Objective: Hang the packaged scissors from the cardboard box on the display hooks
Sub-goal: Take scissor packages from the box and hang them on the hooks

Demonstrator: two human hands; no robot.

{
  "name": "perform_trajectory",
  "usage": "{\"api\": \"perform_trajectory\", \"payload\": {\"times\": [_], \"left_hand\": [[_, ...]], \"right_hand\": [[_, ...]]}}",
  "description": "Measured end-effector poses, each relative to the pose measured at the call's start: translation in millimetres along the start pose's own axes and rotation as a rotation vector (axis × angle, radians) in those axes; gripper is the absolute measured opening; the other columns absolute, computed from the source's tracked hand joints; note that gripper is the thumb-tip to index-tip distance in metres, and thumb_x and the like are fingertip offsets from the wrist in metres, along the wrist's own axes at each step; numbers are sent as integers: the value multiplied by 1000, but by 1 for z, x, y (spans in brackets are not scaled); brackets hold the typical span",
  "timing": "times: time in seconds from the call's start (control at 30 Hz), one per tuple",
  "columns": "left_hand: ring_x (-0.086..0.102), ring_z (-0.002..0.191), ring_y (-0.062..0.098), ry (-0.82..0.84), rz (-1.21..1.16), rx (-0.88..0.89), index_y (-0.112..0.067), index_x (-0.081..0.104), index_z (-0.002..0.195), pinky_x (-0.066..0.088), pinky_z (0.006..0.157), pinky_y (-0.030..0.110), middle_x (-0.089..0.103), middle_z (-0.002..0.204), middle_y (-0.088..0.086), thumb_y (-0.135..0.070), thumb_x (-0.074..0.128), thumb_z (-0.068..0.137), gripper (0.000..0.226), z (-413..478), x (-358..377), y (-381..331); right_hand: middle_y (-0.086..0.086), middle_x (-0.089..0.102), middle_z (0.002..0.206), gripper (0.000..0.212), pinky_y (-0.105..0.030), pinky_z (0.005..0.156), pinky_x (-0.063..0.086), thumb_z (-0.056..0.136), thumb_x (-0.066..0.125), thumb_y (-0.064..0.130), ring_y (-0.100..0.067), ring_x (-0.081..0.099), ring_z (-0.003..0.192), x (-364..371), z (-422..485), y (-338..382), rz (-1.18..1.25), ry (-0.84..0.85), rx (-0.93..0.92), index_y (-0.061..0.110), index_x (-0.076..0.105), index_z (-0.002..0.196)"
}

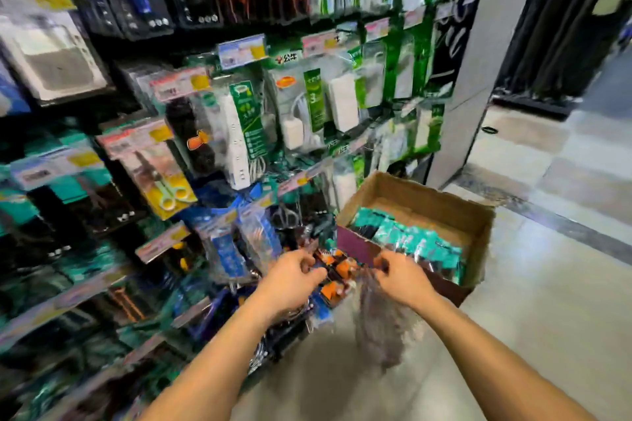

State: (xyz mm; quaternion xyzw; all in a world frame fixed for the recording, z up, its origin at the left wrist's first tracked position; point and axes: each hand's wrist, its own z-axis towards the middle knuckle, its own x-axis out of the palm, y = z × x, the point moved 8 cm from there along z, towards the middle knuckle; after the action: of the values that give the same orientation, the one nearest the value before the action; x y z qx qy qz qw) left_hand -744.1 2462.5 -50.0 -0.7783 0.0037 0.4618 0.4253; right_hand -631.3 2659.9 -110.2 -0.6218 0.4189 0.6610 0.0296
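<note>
Both forearms reach in from six o'clock; the left hand (290, 278) pinches orange-and-black packaged scissors (337, 272), while the right hand (400, 278) grips a blurred clear pack (383, 314) hanging lengthwise toward six o'clock. Motion blur hides details. At two o'clock the cardboard box (475, 249) holds teal packs (410, 237).

Single head-worn wide-angle view, facing forward and down, close on display rack (239, 113), blurred
</note>
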Motion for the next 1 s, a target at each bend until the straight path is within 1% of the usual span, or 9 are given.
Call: {"api": "perform_trajectory", "payload": {"times": [0.1, 0.23, 0.37, 0.5, 0.6, 0.63, 0.77, 0.93, 1.0], "left_hand": [[62, 92, 27, 16, 80, -15, -16, 60, 94, 44, 72, 32, 63, 89, 3, -39, 63, 92, 22, 46, 41, -33], [62, 114, 28, 31, 115, -91, -17, 63, 121, 48, 92, 33, 68, 120, 6, -40, 63, 92, 38, 95, 87, -60], [61, 111, 30, 31, 202, -150, -21, 64, 114, 51, 95, 42, 67, 116, 6, -42, 59, 88, 34, 136, 110, -62], [60, 108, 33, 31, 297, -169, -16, 63, 105, 50, 92, 42, 66, 112, 11, -38, 56, 89, 28, 163, 122, -58], [60, 106, 31, 13, 318, -159, -16, 62, 102, 52, 90, 41, 65, 110, 11, -32, 57, 90, 21, 186, 128, -59], [61, 106, 31, -2, 328, -154, -14, 62, 103, 53, 89, 41, 66, 110, 12, -29, 57, 89, 21, 195, 129, -59], [62, 111, 35, -30, 316, -143, -11, 60, 114, 52, 95, 43, 66, 114, 15, -22, 59, 89, 27, 226, 141, -60], [59, 117, 35, -4, 267, -153, -11, 57, 126, 48, 101, 43, 63, 125, 15, -15, 57, 90, 36, 260, 154, -59], [58, 120, 37, 4, 220, -183, -10, 55, 129, 46, 101, 42, 63, 127, 18, -10, 55, 91, 38, 270, 156, -56]], "right_hand": [[-7, 72, 110, 19, -34, 85, 49, 88, 61, 26, -30, 65, 106, -12, 39, -36, -20, 25, 9, 23, 68, 106], [-4, 73, 103, 14, -33, 81, 52, 88, 57, 25, -29, 66, 100, -22, 83, -68, -7, 82, 16, 23, 67, 97], [-5, 74, 100, 11, -33, 79, 53, 87, 57, 26, -29, 67, 97, -25, 114, -78, 7, 146, -3, 24, 66, 92], [-9, 74, 101, 15, -34, 80, 54, 87, 59, 29, -31, 68, 98, -13, 138, -86, 21, 222, 5, 22, 70, 95], [-10, 72, 100, 36, -36, 81, 54, 77, 52, 46, -31, 67, 95, -1, 151, -87, 50, 276, 0, 19, 68, 95], [-10, 71, 100, 37, -36, 81, 54, 77, 53, 47, -30, 66, 95, 4, 158, -88, 54, 290, 10, 19, 67, 96], [-14, 71, 105, 12, -33, 77, 48, 88, 58, 24, -33, 65, 99, 23, 187, -101, 117, 285, 79, 17, 65, 94], [-12, 73, 100, 17, -27, 71, 41, 84, 67, 25, -31, 68, 97, 47, 222, -112, 331, 249, 221, 12, 68, 95], [-9, 75, 97, 25, -27, 70, 44, 78, 69, 28, -28, 70, 93, 63, 234, -114, 421, 237, 285, 11, 71, 96]]}}
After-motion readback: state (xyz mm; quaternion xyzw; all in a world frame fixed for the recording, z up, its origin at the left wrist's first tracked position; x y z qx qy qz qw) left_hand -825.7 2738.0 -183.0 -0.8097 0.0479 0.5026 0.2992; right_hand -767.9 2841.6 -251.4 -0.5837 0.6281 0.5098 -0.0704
